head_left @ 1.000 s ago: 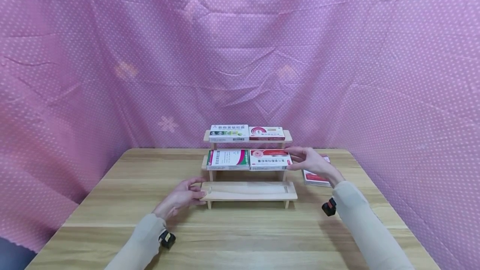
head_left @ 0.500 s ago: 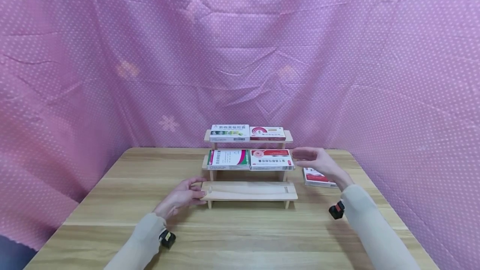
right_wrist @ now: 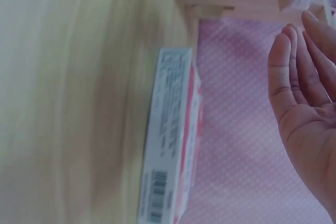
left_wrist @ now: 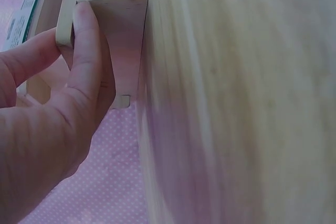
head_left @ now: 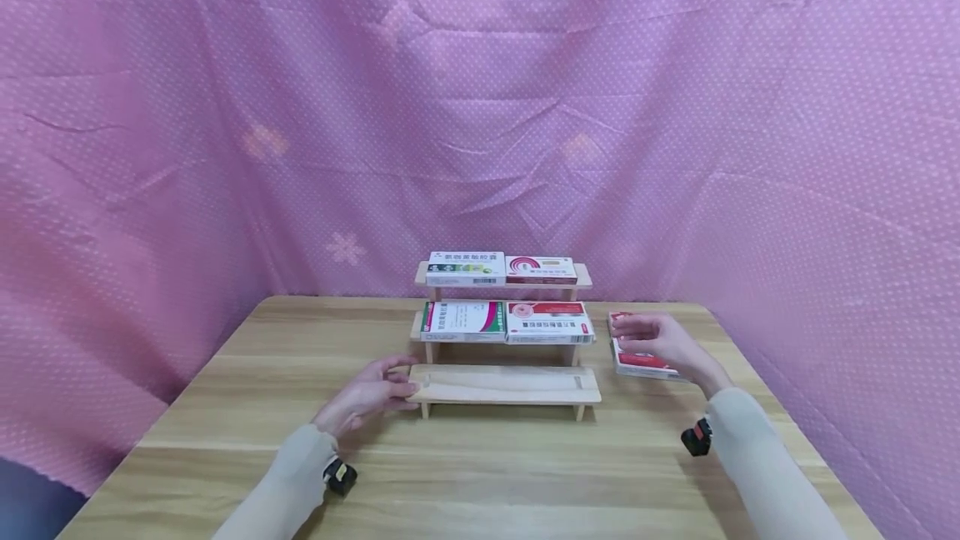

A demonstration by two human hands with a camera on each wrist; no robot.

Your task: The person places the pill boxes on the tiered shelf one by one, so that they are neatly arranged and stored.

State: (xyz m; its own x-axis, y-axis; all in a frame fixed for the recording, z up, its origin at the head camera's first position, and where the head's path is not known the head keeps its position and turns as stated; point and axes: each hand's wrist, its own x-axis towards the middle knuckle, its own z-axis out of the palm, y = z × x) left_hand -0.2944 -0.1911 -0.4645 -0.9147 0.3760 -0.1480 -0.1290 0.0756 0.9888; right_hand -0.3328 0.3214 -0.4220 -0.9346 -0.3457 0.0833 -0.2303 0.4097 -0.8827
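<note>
You're likely at pick-up: left hand [head_left: 371, 394] pinches pale wooden tiered rack [head_left: 502, 384], right hand [head_left: 670, 345] (empty, fingers loose) should grip nearer red-and-white cardboard box [head_left: 645, 364].

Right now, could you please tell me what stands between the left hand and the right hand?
In the head view, the rack stands between the left hand and right hand, carrying four boxes.

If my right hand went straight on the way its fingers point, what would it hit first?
Your right hand would probably meet the red-and-white box on the middle shelf, though the hand's height is unclear, so the shelf's end might come first.
</note>
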